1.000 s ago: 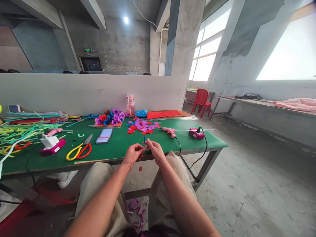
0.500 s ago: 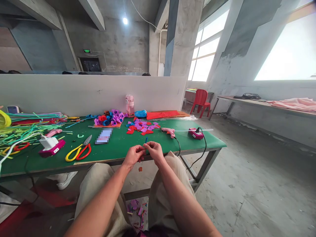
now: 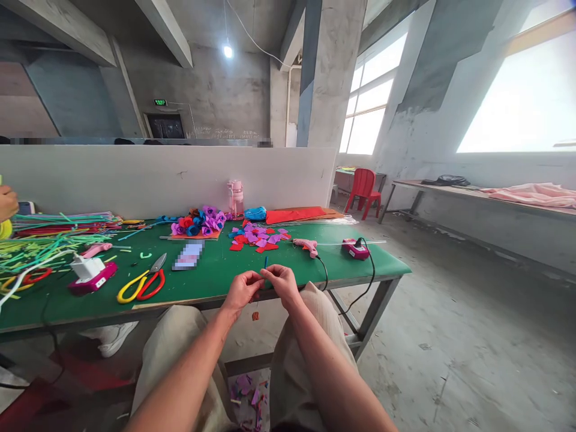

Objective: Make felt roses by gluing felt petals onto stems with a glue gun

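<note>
Over the table's front edge, my left hand [image 3: 245, 290] and my right hand [image 3: 281, 281] meet with fingers pinched together. A thin blue strip [image 3: 266, 262] sticks up from between the fingertips. Most of it is hidden, and I cannot tell how much each hand grips. Below the hands shows a small orange-brown piece [image 3: 255, 316]; whether it hangs from them is unclear. Beyond them lie cut purple, red and blue paper pieces [image 3: 257, 234], with a pink glue gun [image 3: 306, 246] to their right. A bunch of purple, red and blue paper flowers [image 3: 207, 221] sits farther back left.
Scissors [image 3: 143, 285], a phone [image 3: 188, 255] and a power strip [image 3: 93, 277] lie left on the green table [image 3: 216, 282]. Coloured stems [image 3: 63, 223] are heaped beyond. Another person's hand [image 3: 7, 203] shows at far left. A corded socket [image 3: 356, 249] is at right, a pink bottle [image 3: 235, 198] behind.
The view has tilted slightly upward, so the table sits lower. Both hands keep their pinch on the blue strip. At far left another person's hand has come into view.
</note>
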{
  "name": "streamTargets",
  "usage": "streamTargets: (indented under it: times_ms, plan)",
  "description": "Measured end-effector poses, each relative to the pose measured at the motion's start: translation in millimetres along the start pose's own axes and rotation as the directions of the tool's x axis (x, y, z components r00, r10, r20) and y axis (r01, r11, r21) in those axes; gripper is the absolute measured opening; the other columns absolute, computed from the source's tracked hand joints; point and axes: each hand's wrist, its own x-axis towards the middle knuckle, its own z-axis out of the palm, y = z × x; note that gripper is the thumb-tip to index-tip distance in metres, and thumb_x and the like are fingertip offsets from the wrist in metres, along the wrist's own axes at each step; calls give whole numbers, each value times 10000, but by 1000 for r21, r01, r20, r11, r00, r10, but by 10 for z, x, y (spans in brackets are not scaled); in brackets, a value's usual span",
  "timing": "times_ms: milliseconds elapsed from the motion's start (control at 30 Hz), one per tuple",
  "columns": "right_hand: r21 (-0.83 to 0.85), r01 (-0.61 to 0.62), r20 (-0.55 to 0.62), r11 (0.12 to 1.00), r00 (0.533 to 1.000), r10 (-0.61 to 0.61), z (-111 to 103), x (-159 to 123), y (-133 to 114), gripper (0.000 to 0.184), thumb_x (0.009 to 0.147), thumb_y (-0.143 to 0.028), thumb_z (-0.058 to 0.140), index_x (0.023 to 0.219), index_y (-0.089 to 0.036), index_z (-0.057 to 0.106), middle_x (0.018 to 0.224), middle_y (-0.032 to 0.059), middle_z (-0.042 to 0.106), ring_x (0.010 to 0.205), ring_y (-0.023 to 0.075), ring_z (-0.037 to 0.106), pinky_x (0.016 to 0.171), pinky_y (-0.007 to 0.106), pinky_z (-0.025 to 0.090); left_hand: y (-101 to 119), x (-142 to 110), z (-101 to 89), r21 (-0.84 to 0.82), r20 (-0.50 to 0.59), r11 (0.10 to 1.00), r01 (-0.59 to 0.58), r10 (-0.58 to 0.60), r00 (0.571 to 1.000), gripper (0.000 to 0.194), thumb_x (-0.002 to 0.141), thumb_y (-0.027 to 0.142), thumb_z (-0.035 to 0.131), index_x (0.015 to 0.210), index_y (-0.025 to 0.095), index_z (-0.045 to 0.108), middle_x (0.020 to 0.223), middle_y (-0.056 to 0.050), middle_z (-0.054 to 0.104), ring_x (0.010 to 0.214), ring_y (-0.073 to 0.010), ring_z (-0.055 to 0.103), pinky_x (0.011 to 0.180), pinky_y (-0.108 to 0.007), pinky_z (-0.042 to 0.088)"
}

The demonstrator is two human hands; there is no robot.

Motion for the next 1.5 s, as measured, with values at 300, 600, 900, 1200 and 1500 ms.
streamTargets:
  times_ms: [300,600,900,1200,1500]
  plan:
    - [16,-28,18,999,999,28,6,-31,-31,403,707,-551,586,724,-158,674,614,-6,575,539,97,426,518,220,321,5,2,-16,-11,-87,1000,15,-16,996,317,582,425,707,680,159,565,579,34,569,403,-65,445,339,-173,266]
    - [-23,1,-23,1000,1000,-1,-2,-36,29,327,628,-470,676,588,-157,591,514,-35,502,489,87,383,483,225,288,-22,-21,-9,-10,28,1000,1,-1,1000,350,640,475,669,739,146,605,636,13,600,375,-49,417,337,-182,234]
    - [-39,17,-6,999,1000,-17,16,-55,5,319,641,-473,667,642,-157,618,544,-38,510,509,87,394,488,217,296,-62,6,-25,0,-25,1000,14,-14,1000,348,599,469,701,681,156,574,553,30,582,368,-63,429,343,-183,241]
    - [-49,13,-59,999,998,-16,-6,-31,31,333,614,-477,682,565,-161,590,505,-25,524,477,90,401,460,223,306,12,-37,9,-23,19,999,28,-28,999,345,610,465,687,722,145,621,621,13,605,373,-51,418,347,-190,225]
    - [-20,-48,-16,999,999,48,3,-50,-42,319,604,-456,708,642,-147,640,551,-20,552,509,89,410,496,221,306,40,-25,4,2,-103,1000,21,-21,994,308,557,418,727,645,153,594,554,30,577,384,-54,421,368,-181,263]
